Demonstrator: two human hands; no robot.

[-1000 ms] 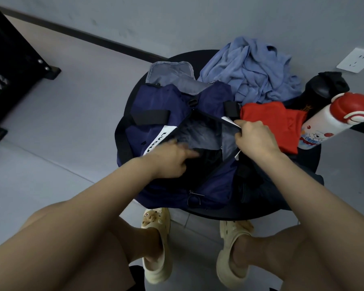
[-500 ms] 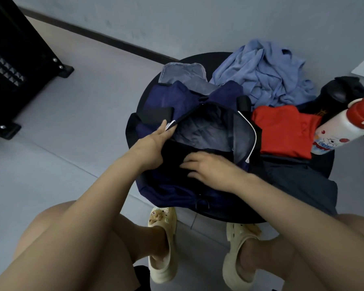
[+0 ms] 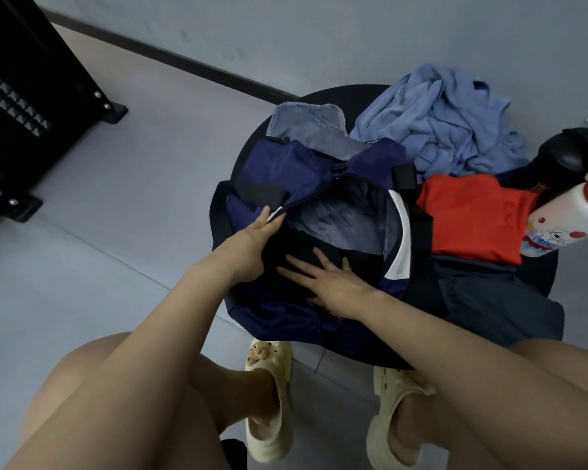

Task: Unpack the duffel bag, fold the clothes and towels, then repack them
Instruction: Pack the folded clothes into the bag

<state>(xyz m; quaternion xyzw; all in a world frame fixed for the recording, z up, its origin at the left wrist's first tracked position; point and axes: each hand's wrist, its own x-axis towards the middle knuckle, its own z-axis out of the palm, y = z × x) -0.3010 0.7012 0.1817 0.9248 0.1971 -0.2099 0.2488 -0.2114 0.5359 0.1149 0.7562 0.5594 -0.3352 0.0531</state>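
Observation:
A navy duffel bag [image 3: 286, 164] lies open on a round black table [image 3: 540, 276]. Grey lining shows inside it, and a black garment [image 3: 306, 245] lies in the near part of the opening. My left hand [image 3: 252, 239] rests along the bag's left rim with fingers straight, holding the opening apart. My right hand [image 3: 323, 279] lies flat with spread fingers on the black garment. Beside the bag lie a folded red garment [image 3: 472, 215], a folded dark grey garment [image 3: 496, 300] and a crumpled light blue garment [image 3: 438, 120].
A white bottle with a red cap [image 3: 567, 218] lies at the table's right edge next to a black object [image 3: 571, 157]. A black rack [image 3: 24, 96] stands on the floor at the left. My knees and cream clogs [image 3: 269, 395] are under the table's near edge.
My right hand left the bag's right rim and came down flat onto the black garment inside. My left hand moved from inside the opening to the left rim.

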